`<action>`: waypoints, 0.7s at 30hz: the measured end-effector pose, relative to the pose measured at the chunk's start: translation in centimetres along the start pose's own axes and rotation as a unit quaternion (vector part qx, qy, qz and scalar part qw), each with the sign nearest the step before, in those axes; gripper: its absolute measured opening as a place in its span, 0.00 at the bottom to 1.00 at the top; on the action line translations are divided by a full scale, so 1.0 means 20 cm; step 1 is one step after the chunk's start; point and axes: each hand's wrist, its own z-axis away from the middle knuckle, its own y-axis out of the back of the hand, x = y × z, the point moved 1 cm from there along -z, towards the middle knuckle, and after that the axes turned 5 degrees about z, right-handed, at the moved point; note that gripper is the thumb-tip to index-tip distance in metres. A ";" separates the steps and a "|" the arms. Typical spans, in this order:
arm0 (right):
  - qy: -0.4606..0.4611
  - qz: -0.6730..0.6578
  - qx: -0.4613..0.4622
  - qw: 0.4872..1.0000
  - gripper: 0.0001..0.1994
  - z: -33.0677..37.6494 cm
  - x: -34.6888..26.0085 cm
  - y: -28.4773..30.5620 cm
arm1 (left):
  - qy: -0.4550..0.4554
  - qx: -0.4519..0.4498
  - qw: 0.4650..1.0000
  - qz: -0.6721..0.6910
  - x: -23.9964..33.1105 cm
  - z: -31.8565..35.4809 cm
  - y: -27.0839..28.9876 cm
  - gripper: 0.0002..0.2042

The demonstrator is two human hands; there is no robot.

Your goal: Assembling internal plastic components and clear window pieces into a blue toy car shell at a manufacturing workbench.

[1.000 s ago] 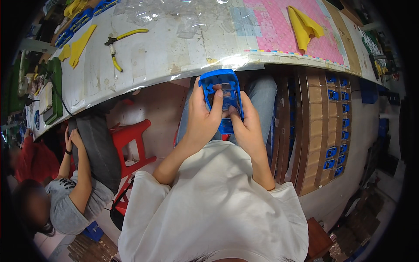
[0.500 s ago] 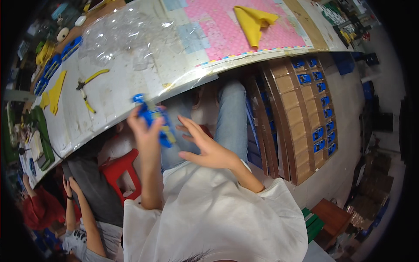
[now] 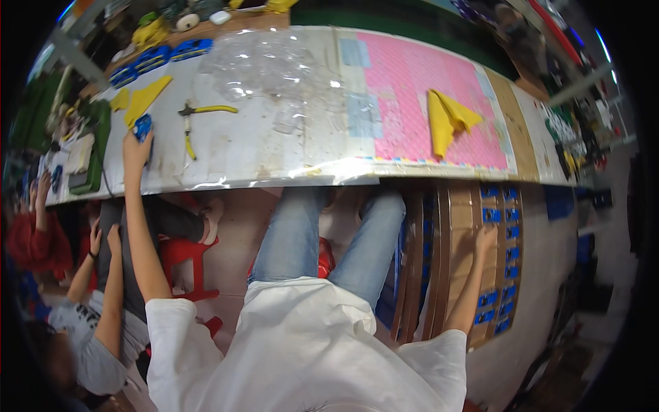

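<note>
My left hand (image 3: pixel 136 145) is far out over the left part of the table, fingers closed round a blue plastic part (image 3: pixel 143 127). A yellow cloth (image 3: pixel 149 98) lies just beyond it, and pliers with yellow handles (image 3: pixel 189 123) rest to its right. Down at the right, my right hand (image 3: pixel 486 238) reaches over a brown compartment tray (image 3: pixel 465 237). Its fingers look bent together beside a blue part in the tray (image 3: pixel 491 215); whatever they grip, if anything, is hidden.
Several blue parts (image 3: pixel 152 60) are lined up at the table's back left. Clear plastic bags (image 3: pixel 264 65) and a second yellow cloth (image 3: pixel 449 122) on a pink sheet (image 3: pixel 401 89) lie farther right. A co-worker (image 3: pixel 103 323) sits at the left near a red stool (image 3: pixel 195 264).
My hands have parted from in front of my lap. The left carried the blue part to the table's left side; the right went from open fingers to the tray. The view has tilted up.
</note>
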 end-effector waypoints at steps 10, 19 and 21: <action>-0.137 0.206 -0.129 0.960 0.27 -0.36 0.10 -0.20 | -0.180 0.063 0.974 0.123 0.85 0.16 0.07 0.12; -0.173 0.295 -0.159 0.926 0.28 -0.37 0.03 -0.09 | -0.101 0.068 0.990 0.076 1.10 0.15 -0.31 0.13; -0.154 0.315 -0.116 0.929 0.29 -0.34 0.05 -0.06 | -0.096 0.062 0.986 0.118 1.12 0.13 -0.36 0.12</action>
